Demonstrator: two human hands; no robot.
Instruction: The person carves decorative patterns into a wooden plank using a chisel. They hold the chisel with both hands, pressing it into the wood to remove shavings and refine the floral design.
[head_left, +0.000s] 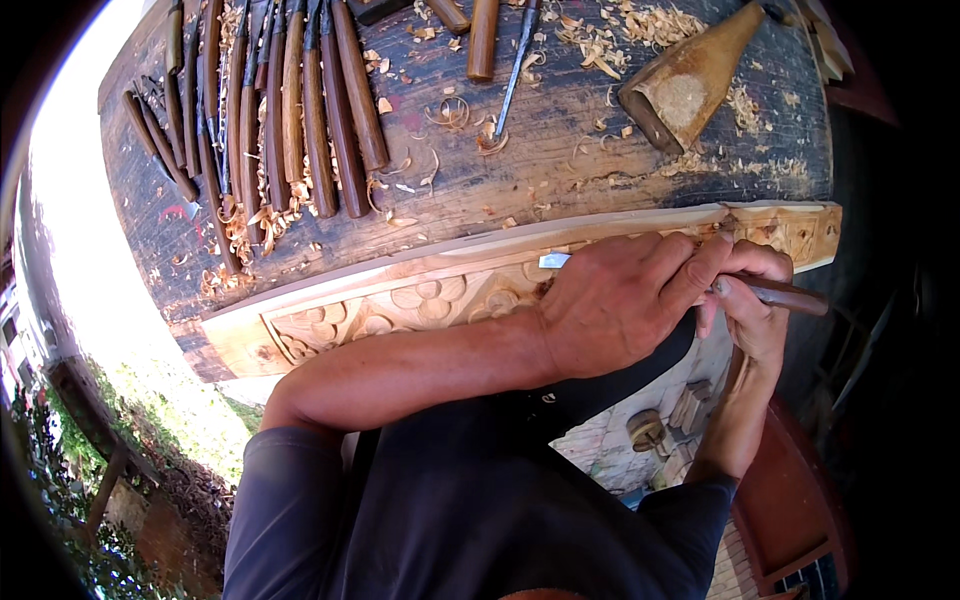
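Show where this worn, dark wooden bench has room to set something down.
Mostly bare: the bench between the upper-left brown wooden-handled tools and tapered brown wooden block, just beyond the pale carved board. Crowded: among those tools.

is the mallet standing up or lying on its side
On its side: the mallet lies lengthwise on the bench, narrow end pointing away, rightward.

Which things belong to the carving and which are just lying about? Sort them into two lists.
Part of the job:
carved wooden board by the left hand
wooden-handled tool in the right hand
workbench

Apparently just lying about for now:
row of wooden-handled carving tools
tapered wooden club, likely a mallet
loose wood shavings
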